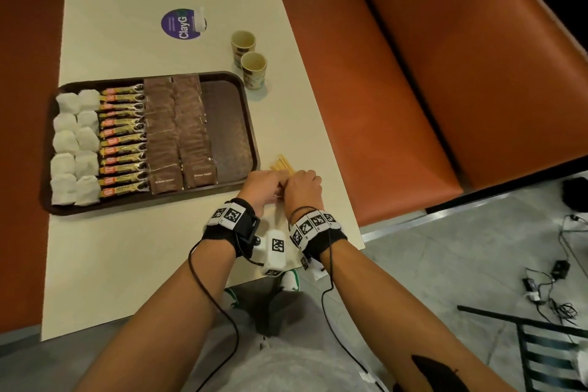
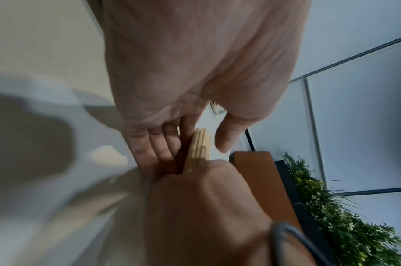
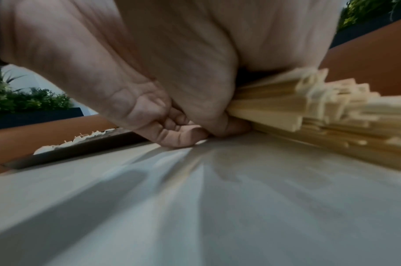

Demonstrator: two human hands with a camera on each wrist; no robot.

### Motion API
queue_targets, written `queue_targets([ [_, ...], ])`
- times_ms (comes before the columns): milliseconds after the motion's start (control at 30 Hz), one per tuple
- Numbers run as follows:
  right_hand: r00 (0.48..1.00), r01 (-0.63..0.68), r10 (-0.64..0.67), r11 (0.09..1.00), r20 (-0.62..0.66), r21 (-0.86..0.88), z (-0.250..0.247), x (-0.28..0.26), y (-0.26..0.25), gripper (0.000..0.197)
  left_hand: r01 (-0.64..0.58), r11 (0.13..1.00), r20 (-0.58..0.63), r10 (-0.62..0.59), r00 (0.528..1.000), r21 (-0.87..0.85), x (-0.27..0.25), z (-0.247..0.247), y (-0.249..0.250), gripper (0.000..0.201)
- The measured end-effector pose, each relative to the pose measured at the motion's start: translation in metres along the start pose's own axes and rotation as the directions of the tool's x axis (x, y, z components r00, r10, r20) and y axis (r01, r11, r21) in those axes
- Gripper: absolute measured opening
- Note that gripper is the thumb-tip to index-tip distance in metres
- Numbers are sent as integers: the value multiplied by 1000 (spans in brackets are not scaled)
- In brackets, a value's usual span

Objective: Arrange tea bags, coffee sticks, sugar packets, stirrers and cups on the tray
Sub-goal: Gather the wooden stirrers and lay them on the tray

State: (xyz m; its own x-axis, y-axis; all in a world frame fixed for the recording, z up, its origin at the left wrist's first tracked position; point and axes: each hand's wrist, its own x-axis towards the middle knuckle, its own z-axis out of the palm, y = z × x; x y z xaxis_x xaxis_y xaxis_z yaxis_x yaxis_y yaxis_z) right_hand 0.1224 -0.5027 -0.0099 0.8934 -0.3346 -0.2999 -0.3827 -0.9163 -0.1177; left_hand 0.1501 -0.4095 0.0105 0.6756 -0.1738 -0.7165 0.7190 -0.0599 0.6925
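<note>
A loose bundle of wooden stirrers [image 1: 283, 164] lies on the cream table just right of the brown tray [image 1: 251, 124]. My right hand [image 1: 299, 181] grips the bundle, fingers curled round it in the right wrist view [image 3: 194, 129], where the stirrers [image 3: 331, 111] fan out. My left hand [image 1: 273, 180] lays straight fingers [image 2: 158, 149] against the bundle's side, thumb [image 2: 226, 135] just off it. The tray holds white tea bags [image 1: 74, 143], coffee sticks [image 1: 122, 140] and brown sugar packets [image 1: 178, 130]; its right strip [image 1: 227, 127] is bare. Two paper cups [image 1: 243, 41] [image 1: 253, 65] stand upright beyond the tray.
A round purple sticker [image 1: 178, 24] with a small white item on it sits at the table's far middle. The table's right edge [image 1: 350, 200] runs close to my right hand. An orange bench [image 1: 397, 89] lies beyond it. A black chair [image 1: 541, 353] and cables are on the floor.
</note>
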Motion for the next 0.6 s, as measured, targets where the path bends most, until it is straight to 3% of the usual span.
queue_targets([
  [100,994,47,-52,998,91,53,-11,6,10,35,-6,997,-12,5,1000,-79,-1,-4,0,41],
  [167,989,40,-65,982,132,183,-24,11,18,38,-25,997,-68,20,997,-70,-1,-7,-1,38],
  [267,992,-23,-30,913,123,407,-42,15,33,32,-97,985,-122,115,986,144,-4,-8,-4,21],
  [367,984,-63,-42,828,173,558,-53,22,44,24,-144,936,-92,182,979,322,-6,-3,-6,12],
  [500,971,-145,-58,625,230,767,-58,26,50,9,-140,963,-54,157,986,231,-5,6,-3,16],
  [600,980,-130,-71,472,184,872,-58,25,48,15,-33,999,64,31,997,35,-9,17,3,35],
])
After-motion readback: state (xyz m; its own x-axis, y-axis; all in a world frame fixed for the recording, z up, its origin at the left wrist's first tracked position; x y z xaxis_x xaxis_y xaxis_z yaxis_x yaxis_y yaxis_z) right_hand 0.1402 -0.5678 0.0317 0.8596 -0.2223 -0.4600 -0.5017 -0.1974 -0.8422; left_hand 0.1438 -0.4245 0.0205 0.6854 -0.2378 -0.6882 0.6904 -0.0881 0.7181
